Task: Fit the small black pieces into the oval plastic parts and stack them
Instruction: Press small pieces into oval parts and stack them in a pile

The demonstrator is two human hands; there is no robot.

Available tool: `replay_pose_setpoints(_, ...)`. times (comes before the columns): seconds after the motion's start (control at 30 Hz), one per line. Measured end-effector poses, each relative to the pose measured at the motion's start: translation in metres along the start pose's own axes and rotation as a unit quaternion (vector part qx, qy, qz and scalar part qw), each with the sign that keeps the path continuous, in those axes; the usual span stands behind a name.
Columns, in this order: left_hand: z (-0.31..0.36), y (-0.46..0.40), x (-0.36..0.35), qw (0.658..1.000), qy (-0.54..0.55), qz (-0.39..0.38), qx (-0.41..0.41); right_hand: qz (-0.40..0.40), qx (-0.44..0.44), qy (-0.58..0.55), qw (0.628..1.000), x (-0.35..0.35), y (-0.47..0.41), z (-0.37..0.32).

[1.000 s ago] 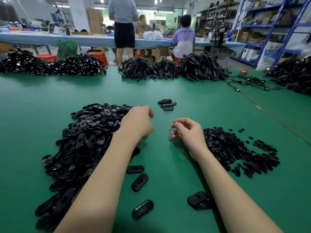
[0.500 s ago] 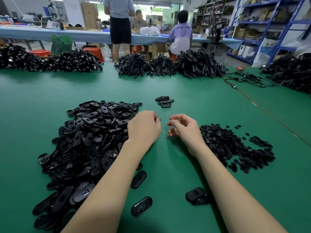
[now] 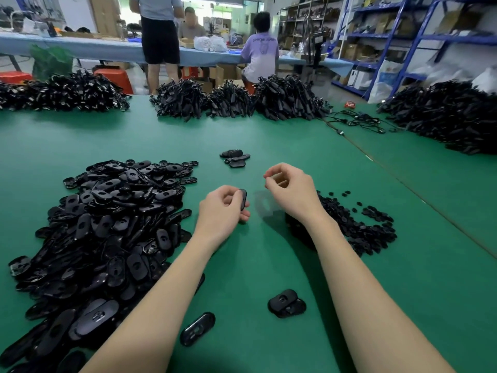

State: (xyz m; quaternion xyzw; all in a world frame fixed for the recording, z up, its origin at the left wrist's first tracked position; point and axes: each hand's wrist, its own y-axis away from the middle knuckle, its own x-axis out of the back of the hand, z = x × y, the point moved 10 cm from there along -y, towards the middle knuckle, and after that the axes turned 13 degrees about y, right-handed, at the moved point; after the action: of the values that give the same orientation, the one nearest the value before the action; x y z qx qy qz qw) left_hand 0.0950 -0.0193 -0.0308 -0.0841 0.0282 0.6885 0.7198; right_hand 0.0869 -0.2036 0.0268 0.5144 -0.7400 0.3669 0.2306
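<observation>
My left hand (image 3: 224, 211) grips a black oval plastic part (image 3: 243, 198) on edge between thumb and fingers, above the green table (image 3: 269, 265). My right hand (image 3: 289, 188) hovers just right of it, fingertips curled together as if pinching; whether a small piece sits in them I cannot tell. A big heap of oval parts (image 3: 107, 238) lies to the left. A pile of small black pieces (image 3: 357, 227) lies to the right, partly hidden by my right wrist. A short stack of oval parts (image 3: 236, 158) rests farther out.
Loose oval parts (image 3: 286, 302) and another oval (image 3: 197, 328) lie near me between my forearms. Heaps of black cabled items (image 3: 236, 100) line the far edge, with more cabled items (image 3: 451, 117) at the right. People stand and sit at a blue bench behind.
Both hands have lifted off the table and drawn slightly apart. My left hand now shows an oval part held on edge. The right hand has risen.
</observation>
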Motion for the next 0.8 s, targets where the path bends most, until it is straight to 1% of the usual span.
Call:
replay_pose_setpoints(0.1, -0.001, 0.0, 0.001, 1.0, -0.019, 0.0, -0.008, 0.013, 0.0, 0.079, 0.997, 0.024, -0.002, 0.02)
replay_pose_setpoints(0.2, -0.001, 0.001, -0.001, 1.0, -0.029, -0.003, -0.009, 0.042, -0.028, 0.125, 0.991, 0.05, 0.0, 0.046)
replay_pose_setpoints(0.27, 0.0, 0.002, -0.003, 0.999, -0.035, -0.006, -0.011, 0.056, -0.064, 0.125, 0.989, 0.062, 0.003, 0.067)
replay_pose_setpoints(0.4, 0.001, 0.002, -0.005, 0.999, -0.039, -0.011, -0.01, 0.026, -0.143, 0.101, 0.984, 0.06, 0.01, 0.101)
replay_pose_setpoints(0.5, 0.0, 0.001, -0.005, 0.999, -0.04, -0.015, -0.007, 0.037, -0.17, 0.115, 0.978, 0.056, 0.011, 0.108)
replay_pose_setpoints(0.63, -0.001, 0.001, -0.005, 0.999, -0.041, -0.017, -0.006, 0.057, -0.157, 0.081, 0.983, 0.049, 0.01, 0.102)
replay_pose_setpoints(0.8, 0.0, 0.0, -0.006, 0.998, -0.05, -0.021, -0.009, 0.043, -0.115, 0.078, 0.989, 0.034, 0.008, 0.082)
